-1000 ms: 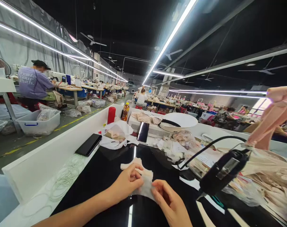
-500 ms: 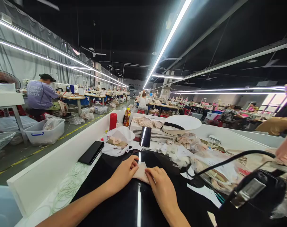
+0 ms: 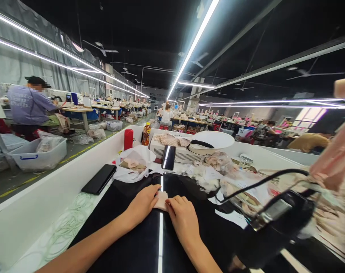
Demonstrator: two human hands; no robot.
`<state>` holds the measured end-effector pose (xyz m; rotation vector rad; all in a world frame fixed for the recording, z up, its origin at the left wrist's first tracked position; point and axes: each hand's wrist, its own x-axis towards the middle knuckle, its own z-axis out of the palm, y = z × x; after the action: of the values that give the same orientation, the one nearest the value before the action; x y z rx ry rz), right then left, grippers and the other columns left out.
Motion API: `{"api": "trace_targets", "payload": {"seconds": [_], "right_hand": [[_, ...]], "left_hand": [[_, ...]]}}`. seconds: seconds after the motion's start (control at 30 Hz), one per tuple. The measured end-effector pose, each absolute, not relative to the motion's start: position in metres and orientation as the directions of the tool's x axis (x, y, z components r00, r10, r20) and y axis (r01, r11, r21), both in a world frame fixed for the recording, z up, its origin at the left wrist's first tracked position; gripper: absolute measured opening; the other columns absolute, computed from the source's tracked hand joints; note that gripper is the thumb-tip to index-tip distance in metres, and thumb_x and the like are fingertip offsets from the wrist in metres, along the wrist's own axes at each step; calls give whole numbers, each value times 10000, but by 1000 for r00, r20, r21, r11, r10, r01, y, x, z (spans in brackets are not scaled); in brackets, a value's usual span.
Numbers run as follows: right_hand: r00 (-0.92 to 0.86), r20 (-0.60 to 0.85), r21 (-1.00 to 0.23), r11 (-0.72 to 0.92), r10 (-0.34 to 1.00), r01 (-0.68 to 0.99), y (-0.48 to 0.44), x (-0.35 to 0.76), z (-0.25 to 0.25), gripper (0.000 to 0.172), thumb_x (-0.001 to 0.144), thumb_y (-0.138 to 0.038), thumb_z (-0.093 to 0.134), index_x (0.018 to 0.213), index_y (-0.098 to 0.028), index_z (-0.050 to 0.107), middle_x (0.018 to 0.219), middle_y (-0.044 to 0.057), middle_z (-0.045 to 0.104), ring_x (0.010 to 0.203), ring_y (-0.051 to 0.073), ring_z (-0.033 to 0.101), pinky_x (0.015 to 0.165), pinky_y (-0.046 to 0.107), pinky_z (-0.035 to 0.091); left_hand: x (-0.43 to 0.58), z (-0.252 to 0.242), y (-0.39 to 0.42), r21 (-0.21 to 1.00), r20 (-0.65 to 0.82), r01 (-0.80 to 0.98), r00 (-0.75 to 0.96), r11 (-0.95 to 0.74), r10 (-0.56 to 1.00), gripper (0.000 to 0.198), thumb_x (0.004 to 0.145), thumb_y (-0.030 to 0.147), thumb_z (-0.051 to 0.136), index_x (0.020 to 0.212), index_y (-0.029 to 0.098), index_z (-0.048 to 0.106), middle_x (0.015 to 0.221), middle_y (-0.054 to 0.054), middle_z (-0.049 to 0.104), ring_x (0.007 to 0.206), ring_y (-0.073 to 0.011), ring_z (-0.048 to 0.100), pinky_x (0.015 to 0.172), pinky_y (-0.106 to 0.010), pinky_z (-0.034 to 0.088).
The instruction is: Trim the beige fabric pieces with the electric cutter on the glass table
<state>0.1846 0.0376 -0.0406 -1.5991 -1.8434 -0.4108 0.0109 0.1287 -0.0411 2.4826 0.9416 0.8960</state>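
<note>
A small pale pink piece of fabric [image 3: 161, 201] lies on the glossy black work surface [image 3: 127, 250] between my two hands. On its left side, my left hand [image 3: 142, 203] pinches the edge, fingers bent together. The right edge of the fabric is between the thumb and fingers of my right hand [image 3: 184, 216]. Beyond the hands a phone [image 3: 168, 157] leans against a white slotted box [image 3: 184, 154]. A white plastic bag [image 3: 134, 163] with beige fabric inside sits at the back left of the surface.
Left are a black case [image 3: 99, 179] and pale green cord [image 3: 72, 220]. Right stand a black device [image 3: 277, 223] with a cable, paper pieces [image 3: 231, 218] and heaped fabric [image 3: 246, 189]. A red cylinder [image 3: 128, 139] and a bottle [image 3: 146, 134] stand behind. People sit at distant tables.
The view has turned toward the right, so the scene sits further left. The fabric between my hands looks smaller, and both hands still hold its sides.
</note>
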Motion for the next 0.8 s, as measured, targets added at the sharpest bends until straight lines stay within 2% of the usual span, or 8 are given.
{"api": "trace_targets", "payload": {"seconds": [0.1,0.23,0.37,0.43,0.53,0.67,0.8], "right_hand": [[-27,671,-167,188,741,968,34,180,-34,147,900,-67,699,861,-209,692,881,32,714,820,239,628,719,350,393],[-59,717,-140,226,694,964,15,166,-19,174,853,-122,779,956,-226,685,1019,19,740,923,225,663,802,344,450],[-170,747,-86,348,643,934,-27,158,-14,116,886,-214,753,915,-256,649,900,-50,741,829,156,681,747,293,465],[-215,749,-65,393,627,917,-53,166,-17,67,928,-246,687,891,-257,633,815,-69,734,744,132,679,679,278,464],[-204,732,-77,376,650,923,-97,194,-23,122,994,-251,570,892,-261,636,761,-55,742,673,138,686,630,277,491],[-13,676,-200,201,737,959,-155,246,-22,151,1005,-192,545,996,-289,661,789,-21,751,676,163,722,629,261,579],[166,674,-288,49,720,957,-192,281,-25,199,1007,-204,505,1017,-330,657,804,24,755,659,238,738,576,305,620]], "left_hand": [[9,-47,133,475,488,451,580,-756,653,388,939,168,519,1317,214,593,1163,-72,698,1099,-237,681,1026,-412,544],[4,-49,139,434,566,420,561,-797,604,378,955,259,510,1321,233,603,1274,-88,676,1205,-283,643,1069,-487,521],[0,-41,139,394,611,406,554,-824,565,371,993,352,485,1308,224,633,1299,-108,665,1242,-317,619,1092,-543,493],[0,-34,134,342,629,400,575,-850,524,375,1018,388,461,1301,228,646,1294,-102,671,1235,-306,625,1096,-517,493],[5,-25,120,275,611,376,642,-885,463,379,1049,407,414,1271,231,665,1251,-81,692,1189,-268,651,1073,-435,514],[18,-18,89,293,489,316,762,-902,425,322,1058,328,389,1145,253,689,1084,-31,722,991,-204,716,913,-308,567],[36,-14,48,256,431,194,854,-947,292,290,1032,207,407,1101,261,683,981,-10,704,885,-176,715,810,-255,555]]}}
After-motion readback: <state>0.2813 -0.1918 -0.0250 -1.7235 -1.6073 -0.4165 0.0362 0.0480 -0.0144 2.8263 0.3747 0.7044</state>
